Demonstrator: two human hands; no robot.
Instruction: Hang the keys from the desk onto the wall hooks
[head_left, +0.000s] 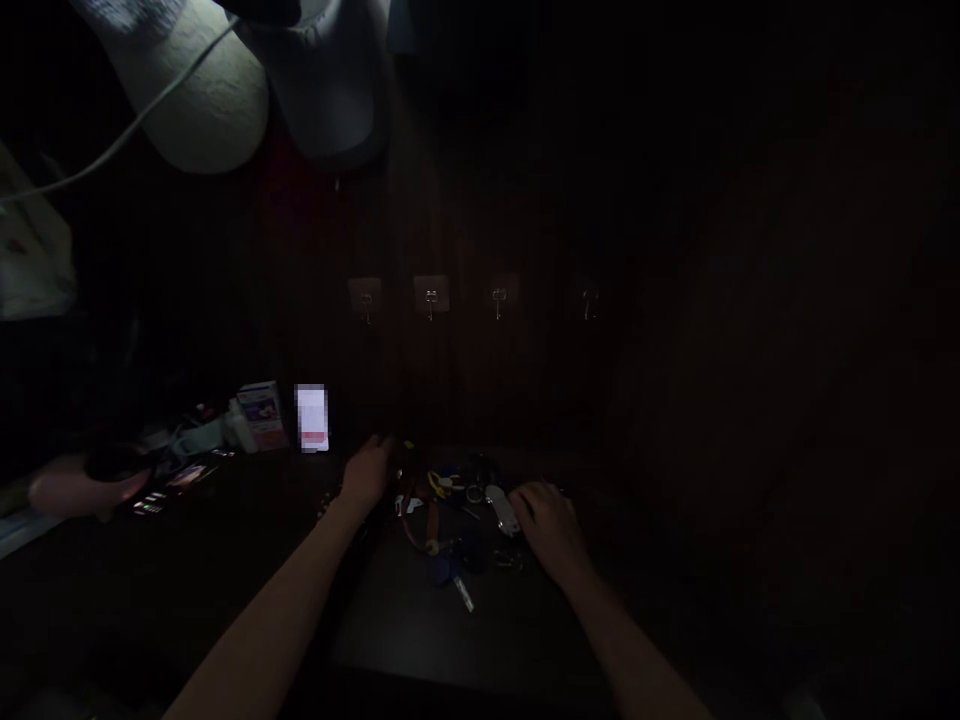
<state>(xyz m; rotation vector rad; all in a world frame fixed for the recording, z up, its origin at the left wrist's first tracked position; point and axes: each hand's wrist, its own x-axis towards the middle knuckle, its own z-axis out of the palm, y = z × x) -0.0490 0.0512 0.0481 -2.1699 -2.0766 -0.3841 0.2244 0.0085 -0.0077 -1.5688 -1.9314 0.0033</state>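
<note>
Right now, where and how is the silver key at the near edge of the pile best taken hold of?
Probably pinch the silver key by its free end, across its sides, coming from the near right: it is slim and points that way, away from the pile; its other end lies by the blue tag.

Dk surface [420, 640] w/ keys [464, 593]

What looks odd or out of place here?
Mainly the keys and small items lying jumbled between the left hand and right hand. The bright panel beyond the left hand also looks odd: its image is coarse blocks, unreadable. I see no spill; it's too dark to judge damage.
</note>
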